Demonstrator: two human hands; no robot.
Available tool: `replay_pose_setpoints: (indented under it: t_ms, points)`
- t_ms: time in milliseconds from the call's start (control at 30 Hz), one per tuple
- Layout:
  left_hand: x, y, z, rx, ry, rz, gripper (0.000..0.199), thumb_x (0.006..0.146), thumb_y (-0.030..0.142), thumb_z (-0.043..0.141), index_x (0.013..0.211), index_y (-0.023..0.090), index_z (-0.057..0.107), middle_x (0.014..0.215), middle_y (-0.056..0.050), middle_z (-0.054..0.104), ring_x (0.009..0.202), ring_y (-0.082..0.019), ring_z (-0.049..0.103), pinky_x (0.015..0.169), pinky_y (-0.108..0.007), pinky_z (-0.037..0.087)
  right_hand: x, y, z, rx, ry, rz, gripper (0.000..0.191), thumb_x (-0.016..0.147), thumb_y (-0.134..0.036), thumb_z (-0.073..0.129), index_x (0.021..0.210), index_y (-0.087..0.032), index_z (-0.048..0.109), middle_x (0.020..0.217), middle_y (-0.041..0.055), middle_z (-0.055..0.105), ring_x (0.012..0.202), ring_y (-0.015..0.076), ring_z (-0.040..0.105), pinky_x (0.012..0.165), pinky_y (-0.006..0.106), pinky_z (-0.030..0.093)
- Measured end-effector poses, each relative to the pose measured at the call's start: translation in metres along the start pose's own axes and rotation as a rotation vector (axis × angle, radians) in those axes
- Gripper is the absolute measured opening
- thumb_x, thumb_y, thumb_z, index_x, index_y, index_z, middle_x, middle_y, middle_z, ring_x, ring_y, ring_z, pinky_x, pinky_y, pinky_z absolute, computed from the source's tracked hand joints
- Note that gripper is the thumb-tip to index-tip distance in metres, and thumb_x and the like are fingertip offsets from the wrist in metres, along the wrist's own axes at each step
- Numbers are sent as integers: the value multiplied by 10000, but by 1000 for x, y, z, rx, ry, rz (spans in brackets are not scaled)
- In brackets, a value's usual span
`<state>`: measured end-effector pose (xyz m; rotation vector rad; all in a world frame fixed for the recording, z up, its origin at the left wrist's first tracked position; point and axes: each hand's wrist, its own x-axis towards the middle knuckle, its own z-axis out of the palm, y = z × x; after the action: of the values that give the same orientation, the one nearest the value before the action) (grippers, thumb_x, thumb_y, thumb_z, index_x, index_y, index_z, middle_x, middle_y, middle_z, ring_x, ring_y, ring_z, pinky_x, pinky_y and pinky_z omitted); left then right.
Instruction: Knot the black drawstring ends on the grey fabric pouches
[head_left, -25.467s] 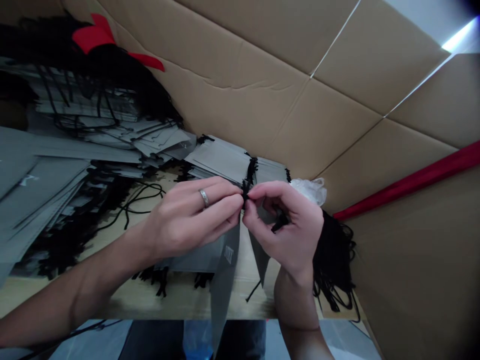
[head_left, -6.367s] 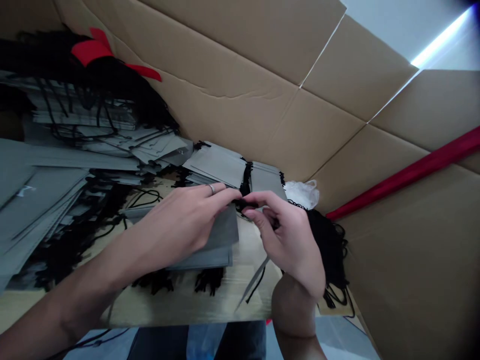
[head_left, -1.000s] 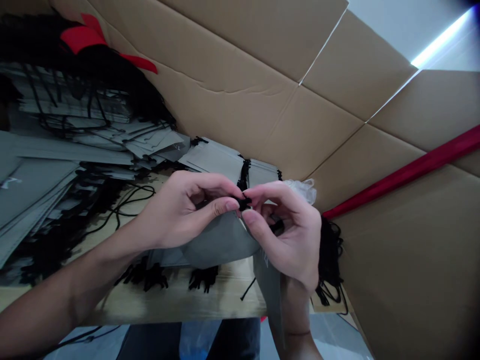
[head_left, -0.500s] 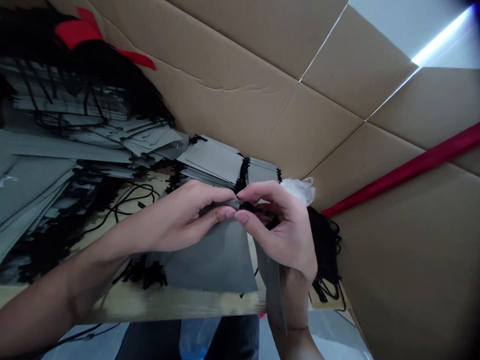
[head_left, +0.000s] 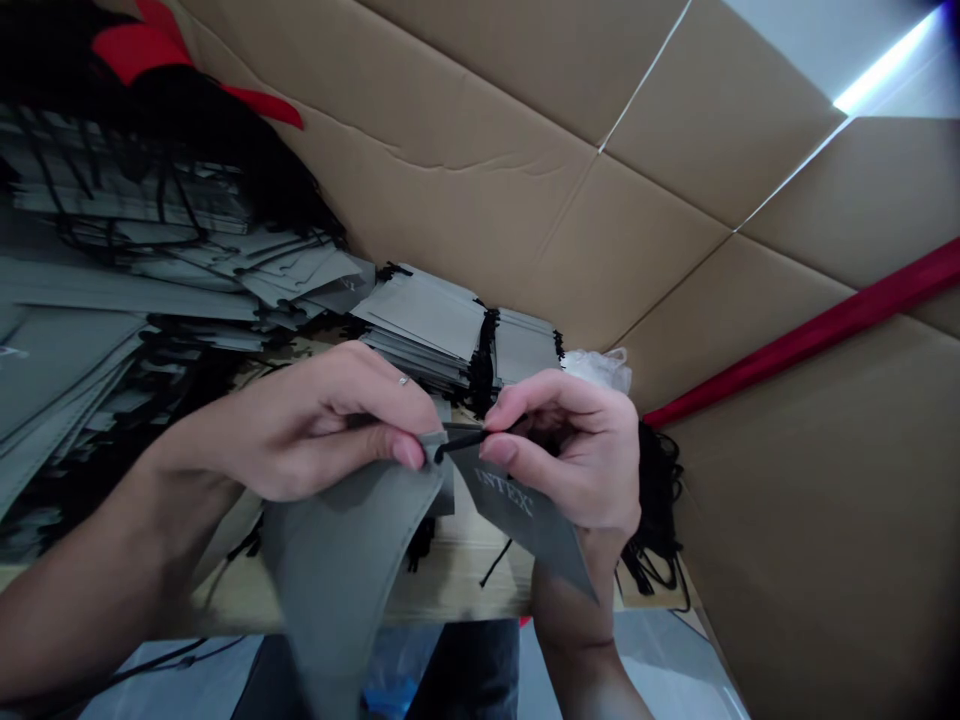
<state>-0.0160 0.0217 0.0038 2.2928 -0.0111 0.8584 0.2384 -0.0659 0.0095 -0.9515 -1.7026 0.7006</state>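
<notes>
Evidently, both sets of fingers were closed in small pinches. The left hand (head_left: 330, 420) gripped the top corner of a gray sheet (head_left: 341, 560) between thumb and bent fingers, and the sheet hung from that grip, curving down past the table edge. The right hand (head_left: 577, 440) held a black cord (head_left: 463, 442) between thumb and forefinger; the cord crossed the short gap between the two pinches and met the sheet's corner just beside the left thumb, apparently at a hole.

Working the cord at that corner seemed to call for a left pinch tight against the hole, so that the thin material would not buckle, and a steady pull in line with the cord rather than across the edge. The right fingertips probably did best near the cord's far end, with a light, even tension.

The sheet looked smooth, matte and flexible, with what might have been stitching along its edge. Below the right fingers hung a darker gray panel (head_left: 517, 505) with pale INTEX lettering, flat and sharp-cornered; whether it joined the sheet could not be told. The cord looked soft and round. Beyond the fingertips lay a stack of gray pieces (head_left: 424, 315) fringed with black ends, and to the right of the right fingers, a limp heap of black cords (head_left: 656, 490).
</notes>
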Motion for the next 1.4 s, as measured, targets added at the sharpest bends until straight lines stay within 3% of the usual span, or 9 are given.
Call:
replay_pose_setpoints:
  t_ms: [67, 167, 367, 633, 833, 1033, 1233, 1333, 1400]
  points:
    - [-1, 2, -4, -71, -27, -8, 295, 1106, 102, 643, 851, 247, 675, 622, 31, 583, 541, -141, 488, 539, -308, 402, 0, 1, 1, 18, -12, -17, 230, 909, -394, 1051, 974, -260, 875, 794, -21, 796, 569, 111, 662, 468, 209, 524]
    - [-1, 6, -7, 31, 18, -94, 323, 1145, 182, 646, 828, 230, 681, 622, 38, 589, 518, -117, 501, 497, -259, 384, 1, 0, 1, -34, 33, -64, 201, 929, -337, 1042, 1027, -280, 876, 829, -29, 801, 601, 110, 677, 493, 210, 535]
    - [0, 7, -2, 169, 118, -143, 198, 1167, 293, 656, 1159, 217, 839, 802, 27, 784, 610, -100, 647, 564, -182, 477, -2, -3, 1, -177, 93, -96, 179, 988, -296, 965, 1134, -291, 860, 1014, 7, 845, 746, 140, 750, 562, 234, 592]
    - [7, 8, 13, 281, 178, -186, 219, 1107, 195, 590, 1006, 189, 785, 783, 29, 757, 631, -103, 646, 573, -225, 458, 2, 3, 8, -232, 120, -111, 64, 1012, -279, 947, 1053, -269, 899, 905, -11, 862, 660, 126, 713, 569, 262, 568]
    - [8, 6, 19, 339, 178, -85, 228, 1180, 184, 561, 989, 201, 685, 764, 39, 677, 640, -104, 591, 602, -231, 435, 2, -1, 10, -283, 158, -129, 37, 1015, -246, 914, 1039, -267, 894, 867, -17, 839, 637, 114, 644, 580, 277, 522]
    - [9, 7, 17, 314, 216, -53, 263, 1142, 105, 555, 913, 215, 624, 712, 57, 586, 591, -100, 517, 576, -240, 396, 4, 0, 9, -185, 173, -81, 55, 1005, -266, 928, 967, -245, 893, 875, 14, 844, 676, 133, 679, 539, 259, 491]
    - [8, 10, 12, 228, 204, -49, 302, 1150, 137, 578, 864, 217, 635, 669, 69, 565, 565, -92, 470, 550, -237, 387, 8, -1, 14, 3, 193, -114, 119, 963, -162, 944, 907, -241, 875, 834, -19, 834, 636, 98, 690, 549, 201, 541]
    - [8, 12, 20, 273, 291, -120, 190, 1123, 222, 683, 934, 219, 693, 735, 62, 666, 616, -93, 577, 570, -236, 441, 10, 0, 20, 38, 240, -135, 131, 992, -194, 936, 902, -234, 850, 839, -16, 827, 654, 99, 704, 569, 195, 560]
    - [8, 12, 29, 318, 415, -146, 53, 1066, 251, 773, 1095, 219, 741, 908, 35, 794, 728, -106, 705, 638, -237, 531, 10, 1, 23, 44, 253, -128, 157, 1016, -212, 919, 889, -229, 829, 852, -9, 828, 665, 101, 703, 564, 195, 550]
